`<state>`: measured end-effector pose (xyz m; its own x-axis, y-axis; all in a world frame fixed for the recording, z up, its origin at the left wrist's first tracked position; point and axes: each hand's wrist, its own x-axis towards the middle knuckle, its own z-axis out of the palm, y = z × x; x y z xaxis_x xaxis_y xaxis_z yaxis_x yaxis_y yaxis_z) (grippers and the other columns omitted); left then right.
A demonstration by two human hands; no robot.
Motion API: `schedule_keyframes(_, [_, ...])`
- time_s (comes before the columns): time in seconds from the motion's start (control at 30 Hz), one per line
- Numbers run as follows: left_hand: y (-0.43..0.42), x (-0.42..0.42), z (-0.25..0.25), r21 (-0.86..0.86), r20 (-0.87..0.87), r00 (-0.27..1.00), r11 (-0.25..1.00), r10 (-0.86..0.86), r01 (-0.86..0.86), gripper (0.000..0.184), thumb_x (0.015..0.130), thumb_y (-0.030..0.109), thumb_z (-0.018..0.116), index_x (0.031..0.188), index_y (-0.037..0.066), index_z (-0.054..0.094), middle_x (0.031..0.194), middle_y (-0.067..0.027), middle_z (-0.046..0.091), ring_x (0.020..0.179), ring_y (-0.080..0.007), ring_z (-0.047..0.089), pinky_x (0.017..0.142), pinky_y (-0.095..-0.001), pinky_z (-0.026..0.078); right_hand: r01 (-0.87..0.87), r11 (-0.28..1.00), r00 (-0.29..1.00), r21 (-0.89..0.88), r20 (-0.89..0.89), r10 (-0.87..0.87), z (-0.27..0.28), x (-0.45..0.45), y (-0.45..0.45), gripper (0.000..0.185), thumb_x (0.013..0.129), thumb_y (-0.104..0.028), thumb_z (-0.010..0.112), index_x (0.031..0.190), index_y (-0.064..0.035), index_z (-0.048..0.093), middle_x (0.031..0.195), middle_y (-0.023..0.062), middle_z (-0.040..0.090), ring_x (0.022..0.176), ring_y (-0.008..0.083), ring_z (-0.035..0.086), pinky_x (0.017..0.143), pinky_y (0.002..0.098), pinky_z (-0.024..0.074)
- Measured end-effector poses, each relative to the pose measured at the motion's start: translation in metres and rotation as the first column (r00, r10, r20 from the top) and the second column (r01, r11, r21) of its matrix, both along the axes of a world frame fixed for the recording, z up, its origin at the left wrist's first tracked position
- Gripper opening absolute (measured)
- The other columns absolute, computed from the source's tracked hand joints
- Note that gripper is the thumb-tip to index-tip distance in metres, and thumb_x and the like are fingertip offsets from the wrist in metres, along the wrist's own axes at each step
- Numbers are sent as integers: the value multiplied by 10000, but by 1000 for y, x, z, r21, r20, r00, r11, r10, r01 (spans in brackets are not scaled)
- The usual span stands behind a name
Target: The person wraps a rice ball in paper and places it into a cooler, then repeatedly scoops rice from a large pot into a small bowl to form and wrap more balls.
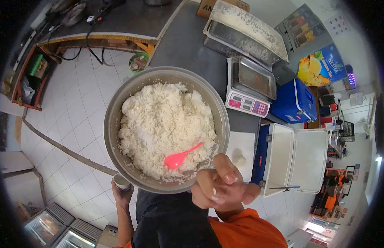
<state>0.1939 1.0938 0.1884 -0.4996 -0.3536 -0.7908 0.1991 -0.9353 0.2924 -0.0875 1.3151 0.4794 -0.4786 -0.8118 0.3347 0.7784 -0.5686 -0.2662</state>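
A large round metal pot (111, 124) holds a heap of white cooked rice (167, 115). Lying on the rice near the close side is a pink plastic spoon (174, 160). At the pot's lower left, my left hand (122, 196) is closed around a small pale cup (121, 180). My right hand (225, 184) hovers by the pot's lower right rim, fingers half bent and spread apart, holding nothing visible. White bits that look like rice cling to its fingers. Beyond it, a small white rounded lump (239, 160) rests on a white board (243, 142).
Right of the pot stands a digital scale (248, 103) with a metal tray on top. Behind it are floury rectangular metal pans (229, 35). A blue cooler (293, 101) and an open white cooler box (279, 159) stand to the right. Tiled floor (80, 124) lies left.
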Motion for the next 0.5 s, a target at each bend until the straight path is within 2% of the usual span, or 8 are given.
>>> schedule_keyframes(0.07, [0, 9, -4, 127, 124, 988, 987, 87, -103, 417, 946, 529, 567, 1170, 179, 593, 1121, -14, 637, 1034, -210, 591, 846, -374, 480, -53, 997, 996, -54, 75, 57, 11, 5, 1, 449, 724, -261, 700, 1079, -180, 436, 888, 96, 519, 693, 161, 496, 602, 277, 372])
schedule_keyframes(0.2, [-2, 47, -42, 72, 87, 994, 995, 60, -67, 395, 953, 524, 556, 1146, 181, 593, 1093, -13, 635, 1004, -219, 594, 845, -379, 476, -168, 978, 965, -126, 181, 189, 35, 20, 2, 503, 737, -320, 685, 1129, -124, 439, 918, 193, 564, 673, 155, 504, 581, 258, 393])
schedule_keyframes(0.27, [0, 83, -73, -219, 43, 985, 960, -170, 175, 215, 939, 281, 566, 1038, 90, 564, 921, -30, 661, 835, -178, 620, 712, -332, 505, -173, 952, 970, -252, 122, 209, 36, 27, -1, 675, 702, -372, 706, 1150, -84, 292, 998, 207, 527, 660, 147, 505, 488, 221, 323])
schedule_keyframes(0.33, [11, 126, -112, -278, 85, 985, 946, -149, 167, 171, 906, 235, 593, 996, 95, 552, 848, -36, 647, 756, -176, 606, 634, -318, 480, -195, 934, 974, -299, 54, 221, 22, 39, -5, 691, 681, -389, 701, 1132, -68, 287, 1011, 209, 527, 666, 137, 502, 487, 217, 323])
schedule_keyframes(0.4, [5, 160, -136, 92, 138, 990, 996, -20, 8, 360, 965, 511, 461, 1040, 185, 594, 982, 4, 633, 888, -200, 600, 741, -385, 505, -178, 820, 960, -544, 88, 266, 24, 49, -13, 705, 671, -404, 710, 1126, -53, 301, 993, 188, 529, 692, 137, 506, 489, 210, 331])
schedule_keyframes(0.43, [8, 166, -125, 50, 243, 968, 998, -57, 46, 341, 958, 489, 465, 1021, 177, 588, 982, 2, 633, 881, -200, 605, 740, -382, 513, -385, 826, 887, -411, 83, 455, 51, 15, -1, 415, 834, -128, 602, 1178, 53, 457, 934, 76, 537, 710, 188, 507, 645, 299, 387])
schedule_keyframes(0.47, [16, 170, -118, 13, 342, 936, 996, -84, 84, 323, 952, 467, 468, 1002, 168, 581, 983, -1, 634, 874, -199, 610, 740, -379, 521, -380, 825, 888, -419, 83, 452, 71, 28, 5, 415, 834, -128, 602, 1178, 53, 457, 934, 76, 537, 710, 188, 507, 645, 299, 387])
schedule_keyframes(0.5, [20, 170, -113, -84, 288, 951, 987, -111, 140, 317, 935, 456, 460, 977, 162, 573, 978, -5, 626, 858, -206, 613, 747, -378, 527, -147, 961, 897, -235, 379, 230, 89, 52, 13, 501, 810, -152, 635, 1199, 53, 394, 930, 78, 494, 703, 178, 476, 627, 282, 372])
